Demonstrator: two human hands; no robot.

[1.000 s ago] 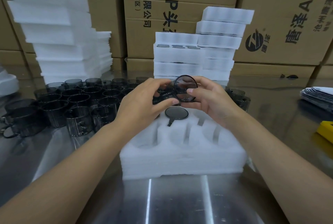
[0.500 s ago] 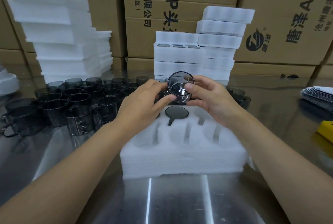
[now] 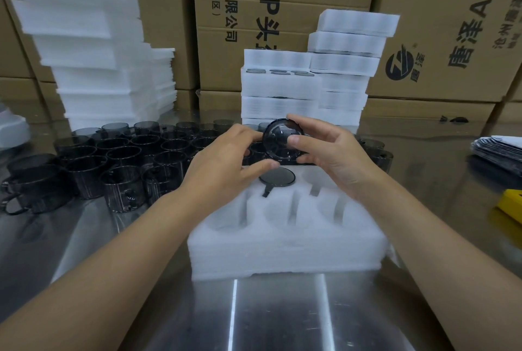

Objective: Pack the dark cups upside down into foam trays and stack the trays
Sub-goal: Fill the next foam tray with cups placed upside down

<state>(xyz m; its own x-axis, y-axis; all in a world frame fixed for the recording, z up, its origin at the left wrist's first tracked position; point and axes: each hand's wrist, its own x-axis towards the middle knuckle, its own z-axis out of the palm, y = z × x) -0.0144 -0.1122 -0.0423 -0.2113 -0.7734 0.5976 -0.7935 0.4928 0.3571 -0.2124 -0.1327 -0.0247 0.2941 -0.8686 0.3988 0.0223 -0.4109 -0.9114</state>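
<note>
The left hand (image 3: 226, 158) and right hand (image 3: 330, 158) both hold a dark cup (image 3: 276, 135) in a closed grip, tipped sideways, just above the tray (image 3: 282, 249). A second cup (image 3: 277, 176) sits upside down in the tray's back middle hole. Loose cups (image 3: 118, 158) stand on the desk (image 3: 282, 316), left.

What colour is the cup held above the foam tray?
Smoky dark grey, see-through; the cup shows best in the head view.
</note>
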